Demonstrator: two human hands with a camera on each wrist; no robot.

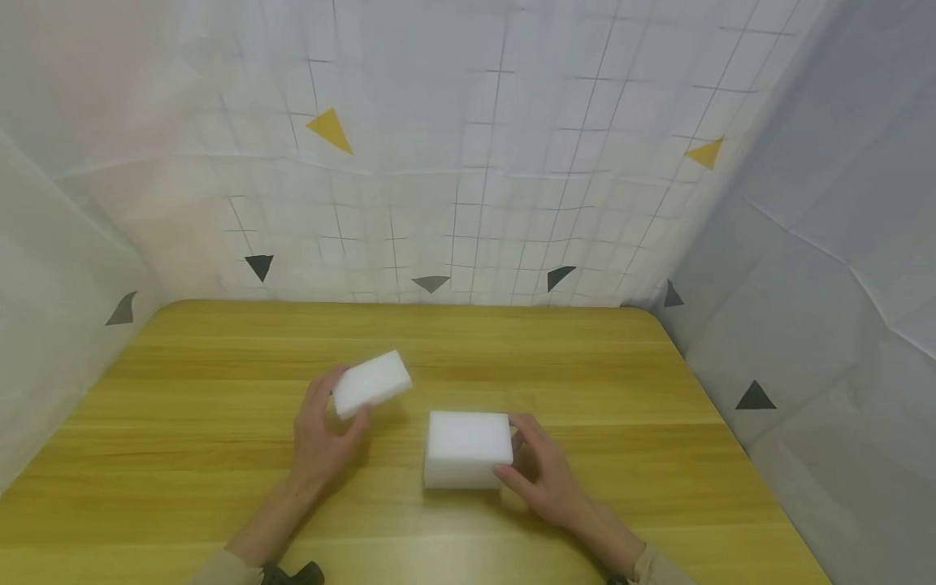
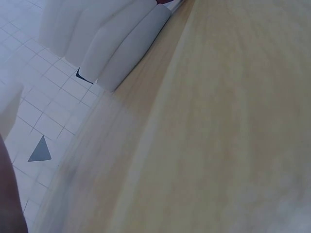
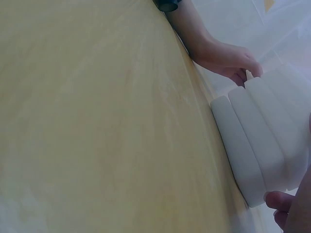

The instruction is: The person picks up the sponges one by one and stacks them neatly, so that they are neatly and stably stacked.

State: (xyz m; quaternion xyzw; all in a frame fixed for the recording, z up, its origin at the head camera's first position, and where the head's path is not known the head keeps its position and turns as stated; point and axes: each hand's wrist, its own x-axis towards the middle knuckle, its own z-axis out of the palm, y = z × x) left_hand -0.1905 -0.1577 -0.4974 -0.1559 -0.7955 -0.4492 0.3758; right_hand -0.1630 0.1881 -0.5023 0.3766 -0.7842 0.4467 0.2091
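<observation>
A white rectangular sponge (image 1: pixel 373 383) is pinched between the thumb and fingers of my left hand (image 1: pixel 322 435), tilted over the table left of the stack. In the head view a stack of white sponges (image 1: pixel 468 451) stands near the middle of the table. My right hand (image 1: pixel 544 471) grips its right end, thumb at the near corner and fingers at the far one. Seen from the right wrist, the stack (image 3: pixel 257 141) shows several layers lying flat on one another, with right fingertips (image 3: pixel 279 201) against its end.
The wooden table (image 1: pixel 219 487) has rounded far corners. Behind it hangs a white gridded sheet (image 1: pixel 409 219) with black and yellow triangles. Another pale sheet (image 1: pixel 826 325) runs along the right side. A dark band (image 1: pixel 292 574) sits at my left wrist.
</observation>
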